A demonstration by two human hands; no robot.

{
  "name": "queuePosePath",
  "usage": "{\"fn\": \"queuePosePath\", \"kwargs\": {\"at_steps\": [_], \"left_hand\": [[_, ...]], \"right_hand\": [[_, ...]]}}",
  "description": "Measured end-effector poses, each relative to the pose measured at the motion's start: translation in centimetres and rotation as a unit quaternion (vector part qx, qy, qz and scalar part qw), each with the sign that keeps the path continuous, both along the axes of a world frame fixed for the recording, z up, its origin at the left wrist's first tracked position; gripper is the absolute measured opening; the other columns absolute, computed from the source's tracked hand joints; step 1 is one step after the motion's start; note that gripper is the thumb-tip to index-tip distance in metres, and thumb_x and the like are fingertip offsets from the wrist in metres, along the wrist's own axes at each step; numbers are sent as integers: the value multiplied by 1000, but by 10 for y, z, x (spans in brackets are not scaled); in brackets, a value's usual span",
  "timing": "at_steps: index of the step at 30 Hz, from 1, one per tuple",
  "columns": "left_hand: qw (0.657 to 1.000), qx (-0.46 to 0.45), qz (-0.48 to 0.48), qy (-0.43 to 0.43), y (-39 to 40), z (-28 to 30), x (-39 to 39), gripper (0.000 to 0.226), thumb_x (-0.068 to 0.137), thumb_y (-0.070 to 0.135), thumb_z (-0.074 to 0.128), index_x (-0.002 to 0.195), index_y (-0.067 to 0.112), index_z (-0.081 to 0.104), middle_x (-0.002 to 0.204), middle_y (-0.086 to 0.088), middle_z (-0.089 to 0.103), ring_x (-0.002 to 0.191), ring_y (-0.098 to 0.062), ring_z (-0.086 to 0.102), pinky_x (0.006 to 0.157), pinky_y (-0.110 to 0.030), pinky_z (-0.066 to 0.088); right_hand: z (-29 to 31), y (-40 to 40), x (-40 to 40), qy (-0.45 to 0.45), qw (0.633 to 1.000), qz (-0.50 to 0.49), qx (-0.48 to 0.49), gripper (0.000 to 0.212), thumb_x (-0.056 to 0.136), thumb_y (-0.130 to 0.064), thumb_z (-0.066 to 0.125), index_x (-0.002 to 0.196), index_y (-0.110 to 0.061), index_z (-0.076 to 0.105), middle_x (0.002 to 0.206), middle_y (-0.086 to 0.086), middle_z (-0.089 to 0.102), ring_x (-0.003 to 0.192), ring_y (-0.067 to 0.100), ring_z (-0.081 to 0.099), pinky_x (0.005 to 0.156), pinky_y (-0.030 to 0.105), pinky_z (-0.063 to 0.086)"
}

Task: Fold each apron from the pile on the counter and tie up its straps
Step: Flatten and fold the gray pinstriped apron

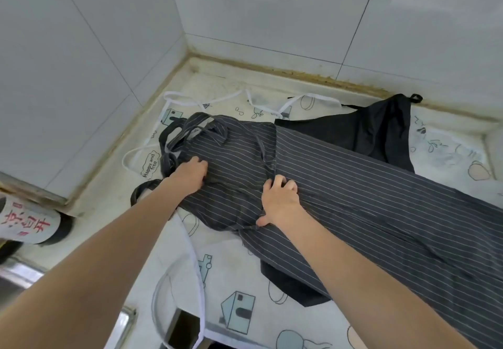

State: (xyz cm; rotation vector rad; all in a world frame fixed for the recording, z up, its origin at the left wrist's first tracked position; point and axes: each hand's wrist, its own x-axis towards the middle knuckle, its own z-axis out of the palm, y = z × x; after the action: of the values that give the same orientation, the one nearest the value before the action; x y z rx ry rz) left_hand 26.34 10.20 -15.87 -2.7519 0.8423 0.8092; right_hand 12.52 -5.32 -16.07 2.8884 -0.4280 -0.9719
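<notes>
Counter [103,212]: pale surface in a tiled corner, bearing the pile of aprons.
White printed apron [236,280]: lay flat at the bottom of the pile, cartoon houses and the words "Happy and free" showing, its white straps [190,101] trailing toward the wall.
Striped apron [367,201]: dark grey with thin white stripes, spread across the white one from the left corner out past the right edge; its bib end was folded over, and its straps [190,128] were bunched at the left.
Black apron [381,131]: lay partly under the striped one, near the back wall.
Left hand [190,173]: arm extended forward, palm down on the bib near the bunched straps, fingers curled into the cloth and gripping it.
Right hand [280,199]: arm extended, palm down at the fold's edge, fingertips bent and pinching a strap-like edge, thumb pressed flat on the cloth.
Bottle [27,222]: lay at the left edge, red characters on its label.
</notes>
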Motion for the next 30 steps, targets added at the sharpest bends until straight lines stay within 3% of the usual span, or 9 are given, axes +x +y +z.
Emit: {"fn": "queuePosePath", "kwargs": {"at_steps": [8, 11, 14, 18, 21, 23, 25, 27, 30], "left_hand": [[989, 74, -64, -113, 32, -5, 4, 35, 93, 6, 44, 128, 2, 40, 129, -16, 46, 116, -32, 51, 97, -40, 44], [994, 74, -26, -72, 50, -5, 7, 56, 97, 26, 46, 142, 3, 21, 146, -19, 23, 131, -38, 32, 112, -47, 25], [997, 69, -27, -5, 53, -6, 0, 76, 96, 48, 40, 150, 21, -6, 158, -10, -4, 139, -44, 13, 116, -47, 13], [998, 52, -32, 11, 42, -11, -14, 75, 93, 60, 33, 149, 32, -10, 157, 8, -12, 141, -40, -16, 113, -60, 10], [995, 100, -26, -15, 33, -2, -21, 75, 95, 58, 28, 150, 26, -10, 157, 8, -14, 141, -36, -22, 112, -57, 11], [990, 143, -7, -9, 21, 7, -16, 74, 96, 52, 33, 151, 22, -6, 158, 6, -9, 142, -37, -16, 112, -57, 14], [983, 182, 17, 21, 3, 21, -9, 67, 95, 43, 43, 150, 16, 16, 153, -2, 22, 140, -38, 18, 110, -53, 26], [982, 185, -24, 35, -21, 37, -9, 50, 91, 32, 51, 135, 10, 45, 117, -8, 51, 109, -30, 51, 94, -40, 45], [980, 139, -136, -32, -66, 54, -23, 38, 90, 18, 53, 127, 10, 50, 113, -8, 55, 104, -26, 56, 76, -33, 45]], "right_hand": [[-5, 3, 7, 30, 999, 16, -17, 113, 75, -69, 58, 148, -2, 4, 146, 26, 16, 123, 47, 36, 96, 40, 44], [-3, 6, 0, 5, 1000, 12, -2, 113, 76, -69, 57, 150, -5, 2, 150, 25, 12, 127, 48, 32, 97, 41, 44], [-3, 12, -3, 9, 999, 27, -16, 117, 76, -71, 55, 149, -3, -6, 153, 29, 2, 128, 52, 29, 99, 44, 42], [0, 19, 2, 46, 999, 11, -18, 122, 74, -70, 59, 148, -2, -11, 153, 29, -4, 129, 53, 27, 98, 47, 43], [-1, 19, 1, 47, 999, 9, -15, 122, 74, -69, 59, 148, -3, -11, 153, 29, -5, 129, 53, 26, 98, 48, 43], [0, 18, -3, 36, 999, 16, -2, 119, 76, -70, 56, 149, -7, -12, 153, 29, -7, 130, 54, 25, 100, 48, 41], [5, 12, -9, 16, 999, 17, 34, 112, 79, -69, 53, 150, -14, -13, 154, 27, -9, 134, 52, 21, 104, 48, 38], [15, -5, -13, -25, 993, -27, 114, 104, 83, -65, 51, 150, -18, -12, 155, 26, -5, 138, 49, 17, 106, 50, 33], [28, -42, -18, -116, 945, -158, 263, 87, 88, -50, 56, 151, -18, 5, 153, 20, 16, 129, 40, 41, 102, 47, 42]]}}
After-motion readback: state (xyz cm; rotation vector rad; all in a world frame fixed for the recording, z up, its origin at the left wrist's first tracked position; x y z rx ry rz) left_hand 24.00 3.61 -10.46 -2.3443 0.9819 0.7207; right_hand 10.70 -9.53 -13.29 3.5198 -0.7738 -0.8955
